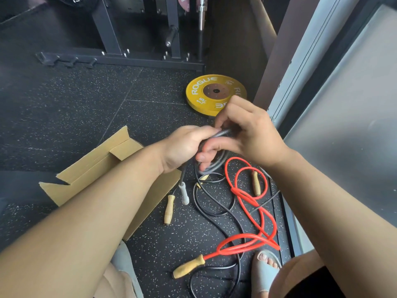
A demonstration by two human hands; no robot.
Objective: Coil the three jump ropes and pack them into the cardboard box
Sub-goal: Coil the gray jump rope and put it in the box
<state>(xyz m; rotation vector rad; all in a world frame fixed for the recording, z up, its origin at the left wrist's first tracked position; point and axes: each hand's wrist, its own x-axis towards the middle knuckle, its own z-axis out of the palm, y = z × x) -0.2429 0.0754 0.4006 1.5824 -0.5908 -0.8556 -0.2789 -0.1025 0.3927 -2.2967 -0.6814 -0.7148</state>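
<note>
Above the speckled gym floor (86, 104), the left hand (182, 147) clasps the grey jump rope (211, 166) as a gathered coil, probably so its loops cannot spring apart. The right hand (247, 134) pinches the top strand, likely to wind it. Two more ropes, the red jump rope (242, 196) and the black jump rope (194, 197), lie loose below. One cardboard box (90, 168) sits open at the left.

One wide-angle camera, worn on the person's head, looks forward and down at the speckled rubber floor (64, 100), close enough that both forearms (90, 211) fill the lower frame. The yellow Rogue weight plate (216, 94) lies just above centre; the steel rack base (150, 61) stands beyond it, the cardboard box (86, 168) nearer and left of it, the window frame (300, 72) right of it.
</note>
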